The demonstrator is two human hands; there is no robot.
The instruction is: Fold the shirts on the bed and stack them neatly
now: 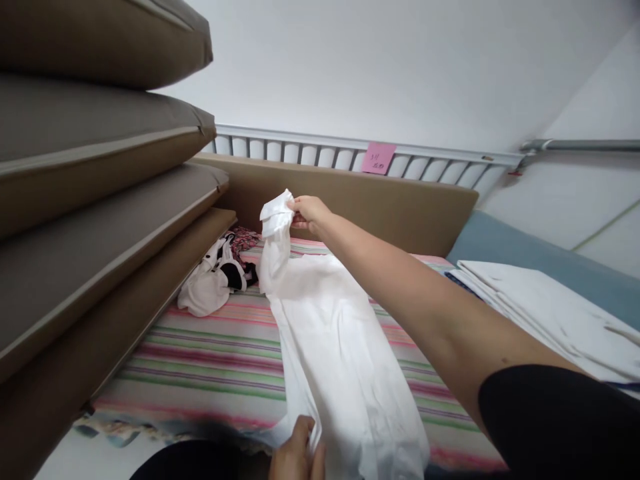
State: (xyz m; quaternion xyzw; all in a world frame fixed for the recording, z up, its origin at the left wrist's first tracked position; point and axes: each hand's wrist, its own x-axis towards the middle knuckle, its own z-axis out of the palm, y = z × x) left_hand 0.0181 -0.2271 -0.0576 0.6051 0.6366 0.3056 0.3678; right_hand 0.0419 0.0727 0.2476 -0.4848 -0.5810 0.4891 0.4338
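A small pink sticky note sits on the white rail in the upper middle of the frame. It has some dark handwriting on it, maybe numbers, but the marks are too small and blurry to read. No other words or labels show anywhere.

A bedroom at home.
I see a striped bed sheet under my right hand, stacked cushions to its left.
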